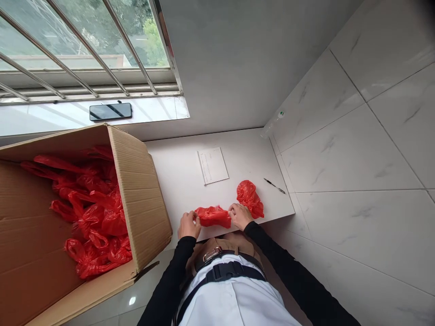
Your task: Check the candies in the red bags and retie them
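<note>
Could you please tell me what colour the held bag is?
The crumpled plastic bag is red, clearest in head view.

A red bag (213, 216) of thin glossy plastic was seen crumpled and flattened into a short strip, laid crosswise at the near edge of the table (176, 181). Its ends were gripped by the left hand (189, 225) and right hand (240, 216). A second bag (250, 198), same red plastic, was bunched into a loose puffy lump just beyond the right hand; contact could not be told.
</note>
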Available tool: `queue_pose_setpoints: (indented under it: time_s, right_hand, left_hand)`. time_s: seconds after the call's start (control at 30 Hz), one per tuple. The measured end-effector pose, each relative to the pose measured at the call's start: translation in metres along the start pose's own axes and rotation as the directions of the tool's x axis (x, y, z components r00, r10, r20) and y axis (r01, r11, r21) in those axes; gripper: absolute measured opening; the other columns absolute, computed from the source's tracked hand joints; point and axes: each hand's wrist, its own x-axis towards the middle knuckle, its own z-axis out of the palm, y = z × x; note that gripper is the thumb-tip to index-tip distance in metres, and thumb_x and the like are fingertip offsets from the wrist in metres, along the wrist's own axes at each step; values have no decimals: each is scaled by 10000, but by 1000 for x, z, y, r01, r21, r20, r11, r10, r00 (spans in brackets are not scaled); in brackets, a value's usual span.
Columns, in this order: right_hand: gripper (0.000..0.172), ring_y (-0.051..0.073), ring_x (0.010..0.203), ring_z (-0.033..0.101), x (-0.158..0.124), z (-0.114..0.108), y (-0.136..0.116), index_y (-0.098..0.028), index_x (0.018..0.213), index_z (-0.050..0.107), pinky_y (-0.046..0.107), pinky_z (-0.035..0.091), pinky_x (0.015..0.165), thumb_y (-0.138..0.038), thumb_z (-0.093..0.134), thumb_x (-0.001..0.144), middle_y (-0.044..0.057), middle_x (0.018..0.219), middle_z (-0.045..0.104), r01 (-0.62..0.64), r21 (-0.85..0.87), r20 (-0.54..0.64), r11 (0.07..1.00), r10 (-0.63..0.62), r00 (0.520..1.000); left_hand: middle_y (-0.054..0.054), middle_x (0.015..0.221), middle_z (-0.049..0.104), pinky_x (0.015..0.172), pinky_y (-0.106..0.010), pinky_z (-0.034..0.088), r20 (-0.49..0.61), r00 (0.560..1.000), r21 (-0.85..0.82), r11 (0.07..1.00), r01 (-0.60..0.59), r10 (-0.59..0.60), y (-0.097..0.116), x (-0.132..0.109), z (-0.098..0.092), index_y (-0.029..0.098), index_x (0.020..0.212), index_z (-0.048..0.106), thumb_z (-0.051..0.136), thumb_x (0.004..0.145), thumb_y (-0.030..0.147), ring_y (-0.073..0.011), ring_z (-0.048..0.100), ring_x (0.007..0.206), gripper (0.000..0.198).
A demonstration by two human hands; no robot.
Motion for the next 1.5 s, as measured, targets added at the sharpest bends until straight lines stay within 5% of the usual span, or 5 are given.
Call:
queue_pose_setpoints:
  time_s: [0.33,0.63,1.03,1.2,1.5]
  right_hand:
    - [147,191,808,587,7,1,-3,-204,988,650,338,457,847,-247,600,857,8,778,635,48,98,7,994,-49,999]
    - [324,183,864,656,-1,-6,-32,-221,1159,620,306,514,813,-328,630,853,22,918,715,70,278,5,958,-75,997]
    - [359,247,1176,522,-36,-59,-78,-202,1247,484,436,421,1054,-255,504,892,115,1215,573,224,221,-428,949,-112,897]
    - [294,202,1177,546,-33,-21,-106,-220,1232,539,368,421,1049,-192,384,984,77,1209,623,379,41,41,925,-380,924]
    - [278,289,903,682,-10,-3,-85,-131,1118,638,441,494,847,-247,425,982,163,928,720,90,-210,265,974,-32,964]
  left_hand:
    - [-77,1056,682,959,-436,436,-41,975,-163,962,-221,218,22,1,8,221,993,663,620,773,185,-279,596,1059,227]
    - [-6,821,642,691,-272,478,-188,981,-370,928,-31,-42,16,-11,-20,218,868,512,484,878,344,-160,591,727,129]
    - [-31,735,549,700,-349,428,-156,963,-408,902,140,-221,7,-20,-44,216,751,549,524,788,230,-228,555,725,47]
    - [25,646,551,620,-278,420,-73,981,-531,840,113,-178,15,-21,-45,191,718,561,553,782,202,-146,516,611,65]
    - [55,558,451,549,-249,370,-75,985,-592,802,81,-155,17,-23,-39,221,620,436,592,767,424,-114,418,531,295]
